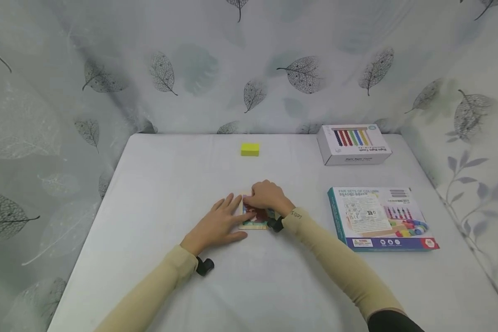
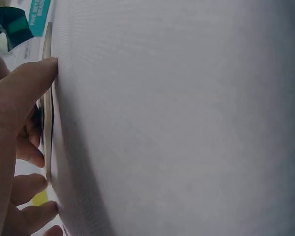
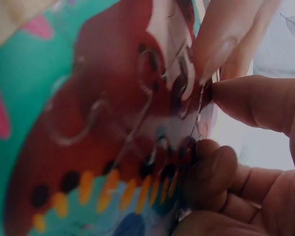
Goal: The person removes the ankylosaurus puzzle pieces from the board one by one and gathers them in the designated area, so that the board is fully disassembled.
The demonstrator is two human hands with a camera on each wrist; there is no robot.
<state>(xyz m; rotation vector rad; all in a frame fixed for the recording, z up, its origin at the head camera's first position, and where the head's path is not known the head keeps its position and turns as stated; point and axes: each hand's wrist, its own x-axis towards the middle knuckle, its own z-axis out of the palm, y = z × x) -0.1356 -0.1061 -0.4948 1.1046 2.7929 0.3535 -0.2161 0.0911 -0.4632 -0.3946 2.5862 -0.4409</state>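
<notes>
A small jigsaw puzzle lies flat near the middle of the table, partly covered by both hands. In the right wrist view its picture is a dark red figure with black dots and orange spikes on teal, cut by curved seams. My left hand rests with fingers spread at the puzzle's left side; in the left wrist view, its thumb touches near the thin board edge. My right hand has curled fingers at the upper part, where they pinch a puzzle piece. Fingers hide part of that piece.
A yellow block stands beyond the puzzle. At the back right is a white box with coloured beads pictured on it. A flatter teal-edged box lies in front of it. Leaf-patterned cloth hangs behind the white table.
</notes>
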